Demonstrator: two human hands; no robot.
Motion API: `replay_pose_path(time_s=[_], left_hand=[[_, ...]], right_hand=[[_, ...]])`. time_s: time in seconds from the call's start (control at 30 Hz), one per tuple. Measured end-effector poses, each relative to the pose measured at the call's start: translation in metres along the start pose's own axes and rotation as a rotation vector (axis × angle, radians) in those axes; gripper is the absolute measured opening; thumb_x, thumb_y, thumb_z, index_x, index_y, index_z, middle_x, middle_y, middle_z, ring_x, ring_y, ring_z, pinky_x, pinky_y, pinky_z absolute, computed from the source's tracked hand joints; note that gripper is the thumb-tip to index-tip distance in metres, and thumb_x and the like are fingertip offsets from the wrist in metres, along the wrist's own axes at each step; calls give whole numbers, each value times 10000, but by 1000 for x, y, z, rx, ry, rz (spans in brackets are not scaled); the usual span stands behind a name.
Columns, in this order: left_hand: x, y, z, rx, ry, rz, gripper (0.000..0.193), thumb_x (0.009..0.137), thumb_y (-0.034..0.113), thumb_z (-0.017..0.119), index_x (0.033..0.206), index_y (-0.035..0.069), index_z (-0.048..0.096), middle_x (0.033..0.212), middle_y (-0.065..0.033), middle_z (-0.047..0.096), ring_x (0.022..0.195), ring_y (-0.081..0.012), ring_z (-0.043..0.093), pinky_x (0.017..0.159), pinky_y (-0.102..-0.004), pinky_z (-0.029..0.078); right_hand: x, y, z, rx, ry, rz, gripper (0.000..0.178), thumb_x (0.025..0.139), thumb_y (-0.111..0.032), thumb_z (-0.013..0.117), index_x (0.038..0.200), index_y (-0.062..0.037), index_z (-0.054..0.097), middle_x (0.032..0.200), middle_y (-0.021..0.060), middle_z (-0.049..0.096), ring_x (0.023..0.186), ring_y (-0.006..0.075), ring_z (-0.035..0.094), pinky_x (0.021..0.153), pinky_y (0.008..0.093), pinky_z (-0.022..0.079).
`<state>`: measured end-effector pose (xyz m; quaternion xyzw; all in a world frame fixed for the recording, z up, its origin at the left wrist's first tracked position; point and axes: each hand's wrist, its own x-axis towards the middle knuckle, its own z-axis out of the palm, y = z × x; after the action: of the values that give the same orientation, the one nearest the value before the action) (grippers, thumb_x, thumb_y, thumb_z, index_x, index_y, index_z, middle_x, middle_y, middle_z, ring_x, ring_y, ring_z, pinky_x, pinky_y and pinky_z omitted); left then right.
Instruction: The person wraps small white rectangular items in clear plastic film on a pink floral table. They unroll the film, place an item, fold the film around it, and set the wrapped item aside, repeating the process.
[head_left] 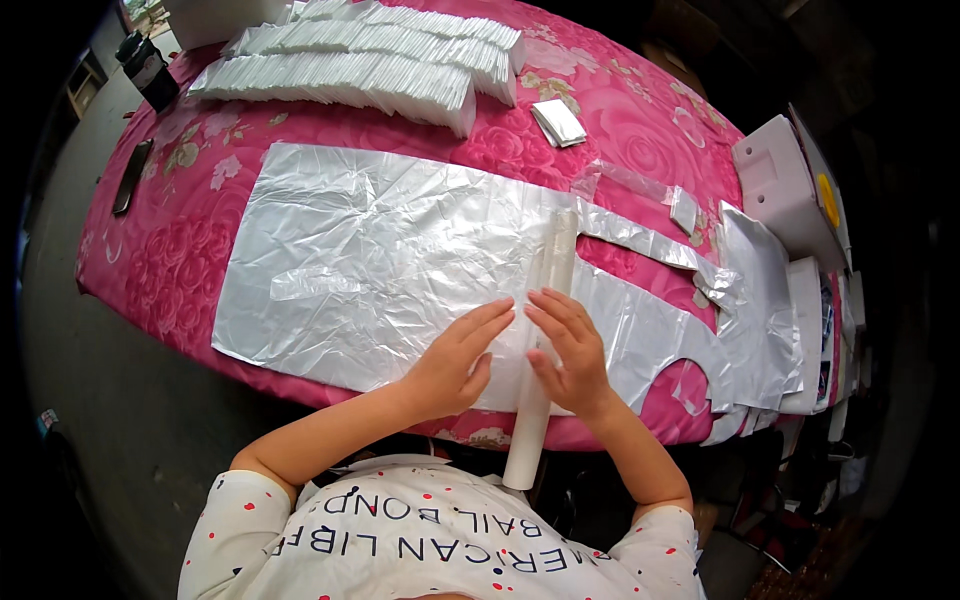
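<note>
A thin, shiny silver-white plastic sheet (380,240) lies spread and wrinkled on the table, with strap-like cut-outs at its right end, like a disposable apron. Across it lies a long white tube (530,435), its near end jutting past the table edge. My left hand (455,358) is just left of the tube, fingers stretched out over the sheet. My right hand (572,350) is at the tube's right side, its fingers also extended and its fingertips close to the left ones. Neither hand is wrapped round the tube; whether the palms touch it I cannot tell.
Long rows of folded white packets (340,85) stand at the back on the pink floral tablecloth (180,260). A small folded stack (558,123) lies nearby. At left are a phone (132,177) and a dark bottle (148,72); at right, more sheets (760,320) and a white box (785,185).
</note>
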<state>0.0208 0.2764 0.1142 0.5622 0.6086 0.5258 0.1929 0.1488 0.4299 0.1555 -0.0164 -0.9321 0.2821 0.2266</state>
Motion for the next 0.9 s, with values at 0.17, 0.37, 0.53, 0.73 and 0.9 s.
replay_pose_path(time_s=[0.17, 0.37, 0.53, 0.73, 0.9], left_hand=[[-37, 8, -67, 15, 143, -179, 539, 748, -93, 427, 1277, 8, 437, 1348, -168, 425, 1197, -271, 471, 1002, -345, 347], [-78, -4, -110, -157, 386, -293, 479, 822, -67, 417, 1296, -3, 404, 1328, -139, 446, 1156, -209, 499, 975, -321, 371], [-106, -2, -150, -244, 605, -381, 392, 887, 24, 407, 1277, -9, 428, 1305, -122, 473, 1138, -179, 499, 957, -305, 373], [-172, 5, -176, -210, 704, -498, 368, 903, 44, 421, 1266, -13, 443, 1282, -108, 491, 1121, -160, 493, 966, -287, 360], [-195, 13, -170, -224, 697, -574, 365, 909, 59, 446, 1269, -6, 453, 1202, -81, 521, 1105, -149, 495, 957, -267, 367]], right_hand=[[-47, 30, -15, -184, -242, 27, 576, 877, -466, 458, 1269, -45, 478, 1358, 140, 419, 1284, 341, 339, 1044, 437, 278], [31, -9, 55, -206, -413, -236, 601, 881, -494, 413, 1291, -58, 456, 1382, 130, 391, 1347, 310, 226, 1091, 446, 200], [96, -104, 124, 562, -513, -553, 389, 856, -344, 540, 1077, -25, 574, 1122, 127, 585, 1053, 301, 538, 951, 390, 382], [120, -36, 114, -41, -277, -422, 442, 840, -324, 560, 1201, -72, 520, 1241, 100, 515, 1195, 283, 441, 1023, 434, 306], [146, -20, 152, -196, -503, -502, 592, 875, -437, 451, 1372, -127, 358, 1443, 79, 299, 1349, 295, 223, 1100, 437, 167]])
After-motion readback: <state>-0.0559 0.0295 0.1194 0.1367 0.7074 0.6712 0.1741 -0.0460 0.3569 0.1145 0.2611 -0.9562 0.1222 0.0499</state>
